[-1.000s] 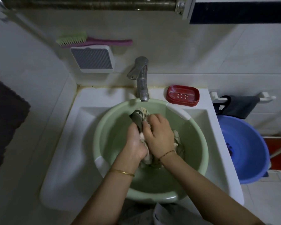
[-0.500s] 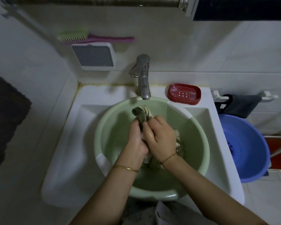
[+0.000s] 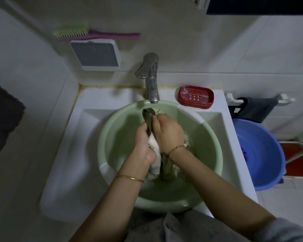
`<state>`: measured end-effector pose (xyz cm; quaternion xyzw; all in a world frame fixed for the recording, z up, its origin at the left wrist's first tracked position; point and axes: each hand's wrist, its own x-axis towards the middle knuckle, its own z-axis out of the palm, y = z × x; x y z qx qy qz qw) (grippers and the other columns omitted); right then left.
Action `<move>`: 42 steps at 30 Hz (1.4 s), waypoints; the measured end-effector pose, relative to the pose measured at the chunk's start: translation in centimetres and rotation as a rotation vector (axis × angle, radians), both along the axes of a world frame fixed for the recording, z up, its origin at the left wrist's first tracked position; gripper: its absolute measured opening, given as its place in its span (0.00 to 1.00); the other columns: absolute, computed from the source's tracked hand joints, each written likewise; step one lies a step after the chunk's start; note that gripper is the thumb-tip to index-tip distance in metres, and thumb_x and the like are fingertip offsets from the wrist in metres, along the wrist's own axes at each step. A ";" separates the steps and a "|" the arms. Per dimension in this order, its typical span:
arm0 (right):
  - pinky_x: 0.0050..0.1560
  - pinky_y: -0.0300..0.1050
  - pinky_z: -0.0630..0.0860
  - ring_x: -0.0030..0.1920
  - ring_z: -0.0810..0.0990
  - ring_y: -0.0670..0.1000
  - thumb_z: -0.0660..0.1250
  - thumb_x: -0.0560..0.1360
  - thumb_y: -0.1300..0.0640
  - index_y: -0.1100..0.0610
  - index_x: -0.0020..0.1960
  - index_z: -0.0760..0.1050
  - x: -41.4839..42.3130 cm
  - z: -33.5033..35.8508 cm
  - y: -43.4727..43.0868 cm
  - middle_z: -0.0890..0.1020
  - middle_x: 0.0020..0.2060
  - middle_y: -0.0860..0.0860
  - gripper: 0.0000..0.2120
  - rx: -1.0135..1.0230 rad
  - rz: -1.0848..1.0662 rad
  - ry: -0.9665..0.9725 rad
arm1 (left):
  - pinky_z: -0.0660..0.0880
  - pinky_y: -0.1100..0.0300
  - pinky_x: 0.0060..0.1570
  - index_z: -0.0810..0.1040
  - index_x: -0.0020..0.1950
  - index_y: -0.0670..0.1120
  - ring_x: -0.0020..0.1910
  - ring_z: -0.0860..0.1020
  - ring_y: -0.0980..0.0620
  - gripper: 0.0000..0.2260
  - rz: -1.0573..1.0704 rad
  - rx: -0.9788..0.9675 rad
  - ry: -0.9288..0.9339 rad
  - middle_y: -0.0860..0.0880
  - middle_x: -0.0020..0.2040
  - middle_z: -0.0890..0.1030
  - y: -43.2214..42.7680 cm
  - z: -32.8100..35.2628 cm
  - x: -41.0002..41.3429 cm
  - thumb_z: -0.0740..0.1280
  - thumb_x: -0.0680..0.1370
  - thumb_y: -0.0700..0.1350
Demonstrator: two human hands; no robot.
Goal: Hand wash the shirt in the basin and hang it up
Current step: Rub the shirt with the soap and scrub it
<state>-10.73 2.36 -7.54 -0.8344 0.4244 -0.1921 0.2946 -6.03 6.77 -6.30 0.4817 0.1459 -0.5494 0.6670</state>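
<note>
A pale green basin (image 3: 112, 137) sits in the white sink (image 3: 65, 154) under the tap. The wet shirt (image 3: 156, 154), white with olive-green parts, is bunched in the middle of the basin. My left hand (image 3: 144, 142) grips the bunch from the left. My right hand (image 3: 170, 132) grips it from the right, fingers curled over the green fold at the top. Both hands press the cloth together above the water. The lower part of the shirt trails into the basin under my wrists.
A steel tap (image 3: 150, 79) stands behind the basin. A red soap dish (image 3: 196, 96) lies on the sink's back right corner. A blue tub (image 3: 262, 151) stands right of the sink, below a dark cloth (image 3: 257, 109) on a rail. A brush (image 3: 94, 33) hangs on the wall.
Both hands have lifted the bunched shirt a little higher and shifted along it; more white cloth shows between the palms. The camera has tilted slightly.
</note>
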 end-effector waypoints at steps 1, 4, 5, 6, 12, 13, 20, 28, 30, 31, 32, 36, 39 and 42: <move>0.37 0.47 0.68 0.40 0.77 0.58 0.53 0.81 0.50 0.58 0.43 0.71 -0.3 -0.2 -0.4 0.73 0.39 0.52 0.16 0.030 -0.023 0.021 | 0.76 0.58 0.41 0.79 0.42 0.41 0.39 0.79 0.48 0.13 0.015 -0.012 -0.005 0.44 0.34 0.80 -0.3 0.2 0.2 0.60 0.79 0.47; 0.38 0.48 0.67 0.41 0.76 0.59 0.52 0.80 0.49 0.56 0.41 0.70 -1.7 -0.5 1.8 0.76 0.41 0.55 0.15 0.006 -0.018 0.006 | 0.75 0.58 0.47 0.78 0.57 0.39 0.42 0.78 0.49 0.11 0.096 -0.028 -0.177 0.44 0.41 0.80 -0.9 -1.0 1.0 0.59 0.79 0.40; 0.37 0.48 0.66 0.40 0.76 0.58 0.51 0.79 0.48 0.54 0.39 0.68 -1.9 -0.3 2.8 0.76 0.39 0.54 0.14 0.014 -0.012 -0.037 | 0.75 0.58 0.50 0.77 0.60 0.41 0.43 0.78 0.50 0.13 0.088 -0.018 -0.277 0.45 0.44 0.81 -0.8 -1.1 0.8 0.59 0.79 0.39; 0.37 0.48 0.67 0.38 0.75 0.56 0.50 0.77 0.48 0.53 0.39 0.67 -1.8 0.1 3.3 0.75 0.37 0.53 0.14 0.040 -0.047 -0.122 | 0.75 0.58 0.52 0.77 0.62 0.44 0.45 0.79 0.51 0.13 0.056 -0.019 -0.366 0.46 0.47 0.81 -0.7 -1.1 0.3 0.58 0.80 0.40; 0.53 0.32 0.70 0.44 0.74 0.46 0.55 0.80 0.64 0.66 0.54 0.75 -1.7 -0.4 1.0 0.77 0.46 0.54 0.11 0.353 -0.239 -0.340 | 0.52 0.62 0.72 0.55 0.76 0.58 0.74 0.54 0.60 0.26 -0.379 0.005 -1.151 0.55 0.77 0.55 -0.6 -3.0 -3.2 0.52 0.78 0.55; 0.55 0.33 0.69 0.48 0.77 0.52 0.56 0.79 0.67 0.69 0.56 0.74 -1.8 -0.9 0.9 0.79 0.49 0.59 0.11 0.390 -0.273 -0.384 | 0.50 0.60 0.74 0.52 0.76 0.59 0.75 0.50 0.59 0.25 -0.464 0.119 -1.370 0.55 0.77 0.51 -0.7 -3.7 -3.7 0.49 0.79 0.56; 0.41 0.34 0.73 0.40 0.75 0.47 0.58 0.80 0.58 0.60 0.50 0.74 -3.0 -1.8 1.6 0.77 0.39 0.49 0.08 0.458 -0.423 -0.507 | 0.53 0.57 0.74 0.61 0.75 0.54 0.75 0.57 0.56 0.28 -0.453 0.002 -1.032 0.52 0.77 0.59 -2.3 -1.8 -1.9 0.51 0.74 0.56; 0.37 0.43 0.70 0.34 0.74 0.51 0.64 0.75 0.64 0.60 0.36 0.74 -1.6 -0.2 1.7 0.75 0.29 0.51 0.09 0.410 -0.524 -0.577 | 0.61 0.55 0.72 0.67 0.72 0.48 0.71 0.66 0.53 0.19 -0.286 0.083 -0.939 0.49 0.71 0.69 -2.8 -2.7 -2.1 0.54 0.82 0.50; 0.38 0.46 0.71 0.34 0.72 0.49 0.59 0.79 0.59 0.55 0.33 0.70 -1.6 -0.1 2.5 0.74 0.29 0.50 0.15 0.420 -0.460 -0.522 | 0.68 0.52 0.67 0.74 0.66 0.45 0.64 0.74 0.49 0.16 -0.204 0.103 -0.735 0.46 0.63 0.77 -2.7 -2.6 -1.1 0.56 0.82 0.48; 0.38 0.48 0.71 0.34 0.72 0.50 0.58 0.79 0.58 0.55 0.33 0.69 -1.6 -0.1 2.2 0.74 0.29 0.51 0.16 0.434 -0.436 -0.490 | 0.69 0.52 0.66 0.74 0.66 0.46 0.61 0.76 0.49 0.16 -0.196 0.091 -0.690 0.47 0.61 0.78 -2.2 -2.2 -1.4 0.57 0.82 0.49; 0.40 0.50 0.72 0.34 0.73 0.51 0.58 0.79 0.58 0.56 0.33 0.70 -1.5 0.1 1.6 0.75 0.30 0.52 0.16 0.458 -0.451 -0.468 | 0.69 0.53 0.66 0.72 0.67 0.49 0.61 0.75 0.52 0.16 -0.205 0.080 -0.681 0.50 0.62 0.77 -2.0 -2.0 -2.1 0.56 0.82 0.49; 0.43 0.55 0.74 0.37 0.76 0.55 0.58 0.79 0.56 0.55 0.34 0.70 -1.1 0.0 0.5 0.77 0.32 0.55 0.15 0.449 -0.441 -0.393 | 0.67 0.61 0.63 0.68 0.71 0.54 0.59 0.72 0.59 0.17 -0.175 0.015 -0.692 0.58 0.61 0.72 -1.3 -1.2 -2.9 0.55 0.82 0.47; 0.35 0.49 0.69 0.33 0.72 0.51 0.59 0.79 0.55 0.54 0.31 0.68 -1.3 0.1 2.7 0.74 0.29 0.52 0.17 0.302 -0.251 -0.338 | 0.74 0.58 0.52 0.78 0.53 0.45 0.47 0.78 0.52 0.12 -0.081 0.054 -0.386 0.48 0.45 0.80 -1.5 -1.0 -0.9 0.58 0.81 0.49; 0.35 0.47 0.67 0.35 0.73 0.54 0.57 0.80 0.54 0.59 0.35 0.70 -0.8 -0.3 0.6 0.76 0.35 0.55 0.16 0.183 -0.214 -0.189 | 0.76 0.54 0.49 0.79 0.51 0.44 0.44 0.79 0.49 0.13 -0.071 0.064 -0.255 0.46 0.42 0.80 -1.0 -0.9 -1.6 0.59 0.81 0.51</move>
